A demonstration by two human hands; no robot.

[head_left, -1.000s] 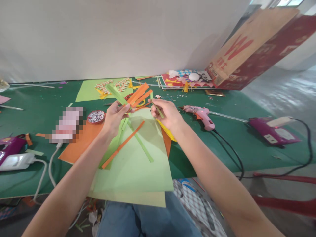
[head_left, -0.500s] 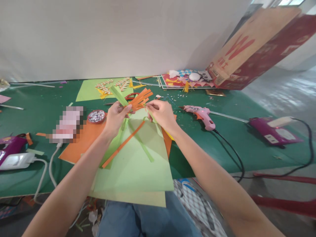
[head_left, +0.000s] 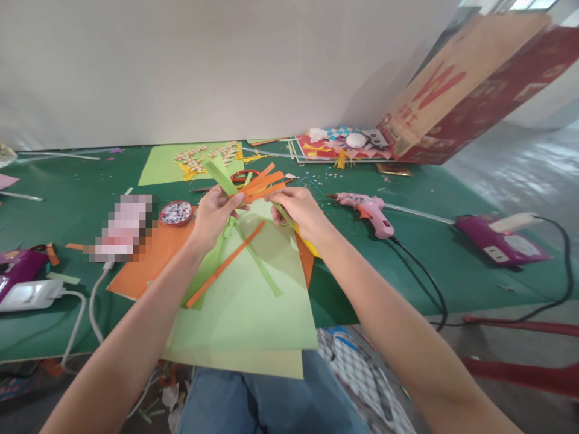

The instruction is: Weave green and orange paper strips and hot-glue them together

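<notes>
Between the thumb and fingers of my left hand (head_left: 215,214) is a bunch of crossing paper strips, some orange (head_left: 263,182), some light green (head_left: 218,175). My right hand (head_left: 296,211) is closed in a pinch at the right side of this bunch, on a green paper strip (head_left: 283,213) that runs down past its fingers. Both hands are above light green paper sheets (head_left: 253,313). A loose orange strip (head_left: 226,263) and a thin green strip (head_left: 259,259) lie across the top sheet. Red-handled scissors (head_left: 242,176) lie behind the strips, partly hidden.
A pink glue gun (head_left: 368,211) lies to the right, its cord running to the table edge. Further right is a purple power bank-like box (head_left: 493,241). A small bowl of beads (head_left: 176,213) stands left, beside a blurred phone (head_left: 126,228). A paper bag (head_left: 470,84) leans at back right.
The orange strips have fanned out further to the right. My right hand has shifted slightly right and down with the green strip. My left hand stays almost in place.
</notes>
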